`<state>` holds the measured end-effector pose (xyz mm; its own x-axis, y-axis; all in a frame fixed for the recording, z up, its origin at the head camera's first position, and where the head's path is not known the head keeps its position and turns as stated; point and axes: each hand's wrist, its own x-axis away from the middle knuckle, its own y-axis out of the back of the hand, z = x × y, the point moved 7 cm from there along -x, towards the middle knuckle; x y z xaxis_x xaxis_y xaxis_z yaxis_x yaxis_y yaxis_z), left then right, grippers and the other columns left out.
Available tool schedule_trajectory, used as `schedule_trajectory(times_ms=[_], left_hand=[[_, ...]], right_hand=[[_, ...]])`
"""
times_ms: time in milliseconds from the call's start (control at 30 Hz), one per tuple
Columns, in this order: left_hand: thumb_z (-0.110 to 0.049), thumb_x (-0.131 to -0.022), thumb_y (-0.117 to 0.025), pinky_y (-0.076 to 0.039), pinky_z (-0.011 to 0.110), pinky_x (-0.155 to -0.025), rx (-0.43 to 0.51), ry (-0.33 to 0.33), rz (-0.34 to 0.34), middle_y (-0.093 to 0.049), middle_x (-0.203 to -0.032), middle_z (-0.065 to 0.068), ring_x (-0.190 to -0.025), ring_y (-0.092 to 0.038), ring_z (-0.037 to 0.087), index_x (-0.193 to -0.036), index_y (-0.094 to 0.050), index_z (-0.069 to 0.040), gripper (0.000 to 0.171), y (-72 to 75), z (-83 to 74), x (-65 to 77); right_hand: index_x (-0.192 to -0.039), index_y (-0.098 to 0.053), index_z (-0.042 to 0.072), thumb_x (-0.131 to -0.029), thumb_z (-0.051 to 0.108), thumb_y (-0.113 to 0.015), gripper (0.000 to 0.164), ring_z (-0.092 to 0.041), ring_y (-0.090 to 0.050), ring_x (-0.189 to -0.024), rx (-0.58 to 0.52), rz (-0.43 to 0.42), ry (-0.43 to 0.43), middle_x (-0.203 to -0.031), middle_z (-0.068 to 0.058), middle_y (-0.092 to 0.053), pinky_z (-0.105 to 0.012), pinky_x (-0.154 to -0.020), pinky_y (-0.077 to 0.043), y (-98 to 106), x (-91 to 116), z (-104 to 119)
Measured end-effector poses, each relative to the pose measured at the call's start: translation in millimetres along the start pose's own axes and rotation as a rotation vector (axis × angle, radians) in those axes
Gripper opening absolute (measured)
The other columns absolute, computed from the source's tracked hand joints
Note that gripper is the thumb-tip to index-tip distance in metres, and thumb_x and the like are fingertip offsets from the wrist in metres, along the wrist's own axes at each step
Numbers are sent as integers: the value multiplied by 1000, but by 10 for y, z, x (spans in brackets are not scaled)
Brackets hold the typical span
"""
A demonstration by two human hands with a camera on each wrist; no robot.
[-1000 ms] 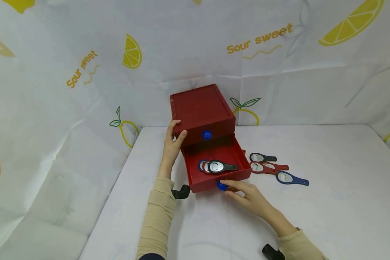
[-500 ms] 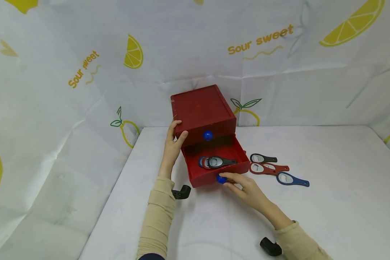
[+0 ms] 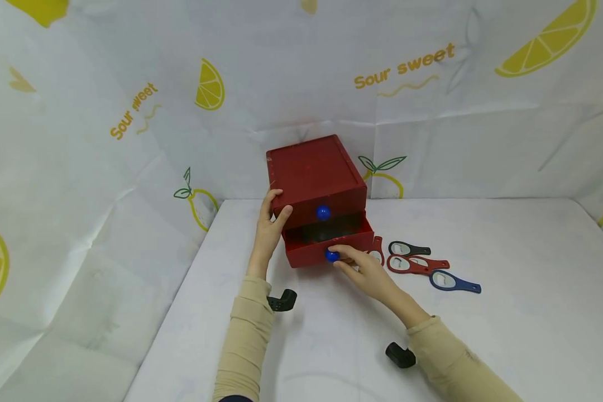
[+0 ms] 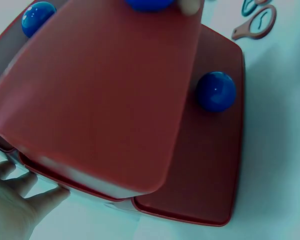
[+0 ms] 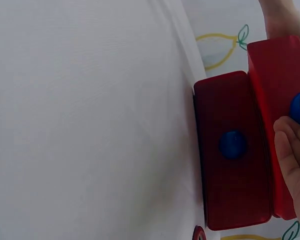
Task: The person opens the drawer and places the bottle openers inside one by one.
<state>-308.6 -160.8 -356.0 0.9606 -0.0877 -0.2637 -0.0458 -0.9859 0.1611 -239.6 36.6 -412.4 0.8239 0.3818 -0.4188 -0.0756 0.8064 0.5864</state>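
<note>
A red drawer cabinet (image 3: 314, 170) stands at the back of the table, with its lower drawer in the head view (image 3: 309, 257) partly out. My right hand (image 3: 367, 273) pinches that drawer's blue knob (image 3: 331, 255) between thumb and fingers. My left hand (image 3: 270, 229) grips the cabinet's front left corner, thumb at the front and fingers along the side. The left wrist view shows another closed drawer front (image 4: 205, 165) beyond the one pulled out. Shadow and the drawer front hide what lies inside. To the right are several bottle openers, among them a black one (image 3: 408, 248) and a blue one (image 3: 454, 281).
A red bottle opener (image 3: 378, 248) lies close against the drawer's right side, and more red ones (image 3: 417, 264) overlap beside it. Black camera mounts (image 3: 283, 301) stick out from both wrists. A white printed cloth (image 3: 301, 67) hangs behind the white table (image 3: 522, 312).
My right hand has pushed the drawer further into the cabinet, hiding the bottle openers inside it. The red opener beside it shows more fully. My left hand keeps its place.
</note>
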Motion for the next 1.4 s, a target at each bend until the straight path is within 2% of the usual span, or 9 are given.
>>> schedule_trajectory(times_ms=[167, 500, 700, 867, 1033, 1133, 1233, 1400], left_hand=[[-23, -95, -53, -39, 44, -101, -10, 18, -4, -26, -152, 1, -133, -33, 26, -134, -36, -24, 42, -2, 6, 6], [-24, -95, -54, -41, 41, -98, 2, 4, 2, -28, -150, 3, -129, -36, 27, -134, -37, -22, 43, -14, 21, 6], [-38, -91, -57, -40, 45, -100, -6, -43, -17, -31, -148, -3, -129, -37, 23, -132, -39, -30, 45, 29, 194, -74], [-48, -87, -58, -41, 45, -99, 0, -56, -30, -33, -147, -6, -128, -39, 22, -130, -40, -34, 49, 37, 249, -105], [-48, -86, -58, -42, 44, -98, -3, -40, -27, -34, -146, -6, -126, -40, 22, -129, -40, -35, 49, 30, 259, -88], [-45, -88, -58, -41, 45, -99, -1, -33, -23, -32, -148, -6, -127, -40, 22, -130, -40, -33, 47, 34, 219, -79], [-39, -91, -56, -41, 46, -101, 11, -25, -8, -31, -149, -1, -128, -39, 24, -132, -39, -29, 46, 23, 132, -52], [-26, -94, -54, -40, 46, -102, 14, -14, 8, -30, -150, 3, -129, -38, 25, -134, -37, -23, 44, 6, 38, -15]], right_hand=[[-120, -58, 11, -90, 12, -60, 30, -19, -66, -86, -24, 2, -41, -99, -8, -67, -29, -75, -54, -23, -168, -72], [-123, -55, 15, -93, 17, -57, 30, -26, -66, -94, -65, 31, -147, -103, -11, -65, -37, -78, -55, -57, -377, -231], [-124, -54, 17, -94, 19, -55, 30, -24, -64, -91, -125, 54, -188, -100, -9, -62, -33, -75, -53, -108, -452, -321], [-131, -48, 21, -94, 25, -56, 39, -24, -63, -94, -163, 92, -190, -111, -11, -60, -33, -76, -52, -147, -412, -326], [-140, -42, 23, -93, 30, -56, 50, -26, -60, -103, -191, 201, -169, -125, -13, -57, -38, -84, -50, -271, -253, -337], [-135, -49, 19, -93, 26, -56, 44, -23, -61, -100, -185, 234, -158, -118, -13, -59, -35, -84, -50, -332, -203, -362], [-129, -55, 14, -93, 21, -57, 37, -19, -62, -91, -153, 227, -167, -107, -11, -59, -29, -79, -50, -358, -202, -398], [-128, -54, 14, -91, 21, -60, 38, -17, -59, -84, -47, 203, -217, -97, -7, -57, -29, -74, -49, -382, -242, -475]])
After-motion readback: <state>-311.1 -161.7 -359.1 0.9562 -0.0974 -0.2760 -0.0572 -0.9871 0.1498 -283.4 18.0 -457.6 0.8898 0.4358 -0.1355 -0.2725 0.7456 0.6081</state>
